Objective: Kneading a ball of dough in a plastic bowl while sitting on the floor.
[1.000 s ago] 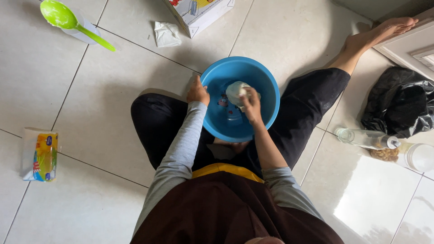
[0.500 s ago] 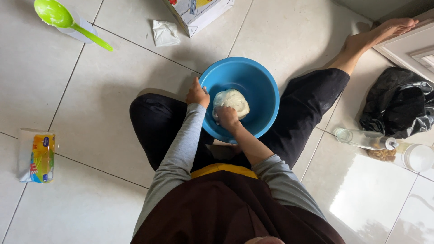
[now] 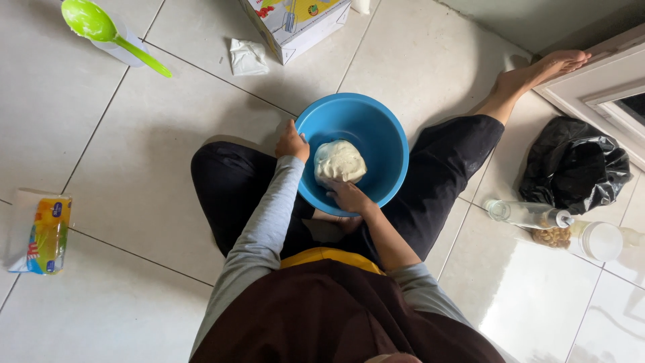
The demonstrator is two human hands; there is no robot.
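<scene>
A round blue bowl (image 3: 376,128) sits on the tiled floor between my legs. Inside it lies a pale lump of dough (image 3: 339,160). My left hand (image 3: 291,142) grips the bowl's left rim. My right hand (image 3: 347,195) rests at the near edge of the dough, fingers curled against its underside, pressing it against the bowl's near wall.
A green ladle (image 3: 101,27) lies far left on a white lid. A crumpled white wrapper (image 3: 247,56) and a cardboard box (image 3: 295,23) lie beyond the bowl. A yellow packet (image 3: 47,234) lies at left. A black bag (image 3: 571,168), a clear bottle (image 3: 524,214) and jars stand at right.
The dough was first lifted and held up in my right hand. It now lies lower in the bowl, and my right hand has drawn back to its near edge. My left hand stays on the rim.
</scene>
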